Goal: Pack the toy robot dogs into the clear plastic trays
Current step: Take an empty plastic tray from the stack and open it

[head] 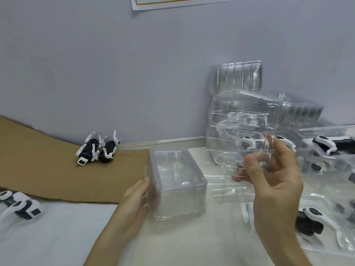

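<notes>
— What do our fingers hold?
— Our left hand [137, 200] curls round the deep clear tray [178, 185] at its side; our right hand [276, 181] pinches a moulded clear tray [236, 121] aloft.
— The dogs?
— Two toy robot dogs [98, 148] lie on the cardboard [48, 166], apart.

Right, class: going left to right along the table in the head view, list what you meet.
Left-edge dog → pair of dogs → left hand → tray → right hand, holding a clear insert → lower-right dog.
</notes>
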The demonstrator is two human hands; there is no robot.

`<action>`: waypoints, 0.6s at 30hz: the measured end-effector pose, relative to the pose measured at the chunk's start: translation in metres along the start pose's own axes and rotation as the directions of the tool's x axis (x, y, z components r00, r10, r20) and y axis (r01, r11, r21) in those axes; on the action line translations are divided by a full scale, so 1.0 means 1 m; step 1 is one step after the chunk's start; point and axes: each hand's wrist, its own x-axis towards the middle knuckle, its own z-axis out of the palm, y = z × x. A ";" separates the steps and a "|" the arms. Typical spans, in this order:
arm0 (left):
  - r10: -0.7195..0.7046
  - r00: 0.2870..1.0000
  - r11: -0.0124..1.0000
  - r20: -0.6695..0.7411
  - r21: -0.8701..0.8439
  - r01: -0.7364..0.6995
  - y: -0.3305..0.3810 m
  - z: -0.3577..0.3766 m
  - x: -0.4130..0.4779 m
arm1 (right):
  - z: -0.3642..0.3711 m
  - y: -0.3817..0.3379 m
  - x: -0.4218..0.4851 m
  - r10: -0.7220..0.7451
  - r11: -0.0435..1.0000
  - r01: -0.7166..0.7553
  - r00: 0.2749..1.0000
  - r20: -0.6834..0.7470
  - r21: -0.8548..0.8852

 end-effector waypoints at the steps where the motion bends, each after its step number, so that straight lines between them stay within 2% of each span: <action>1: 0.045 0.999 0.996 0.031 0.070 -0.047 -0.002 0.000 0.000 | 0.000 0.000 0.000 -0.004 1.000 0.004 1.000 0.005 -0.003; 4: 0.219 0.957 0.931 0.190 0.252 -0.263 0.001 0.000 -0.006 | 0.001 -0.001 -0.001 -0.033 0.999 0.033 0.999 0.020 -0.010; 6: 0.236 0.924 0.889 0.300 0.318 -0.330 -0.001 0.000 -0.007 | 0.002 -0.002 -0.002 -0.042 0.999 0.042 0.999 0.022 0.002; 9: 0.244 0.941 0.797 0.234 0.505 -0.332 -0.012 0.004 -0.001 | 0.000 -0.003 -0.003 -0.034 0.999 0.032 0.998 0.044 0.024; 15: 0.371 0.909 0.550 0.190 0.744 -0.381 -0.009 0.029 0.039 | 0.002 -0.006 -0.009 -0.019 0.998 0.011 0.994 0.110 0.068; 18: 0.435 0.890 0.538 0.136 0.753 -0.378 -0.008 0.042 0.064 | 0.005 -0.004 -0.012 -0.006 0.999 -0.001 0.992 0.124 0.053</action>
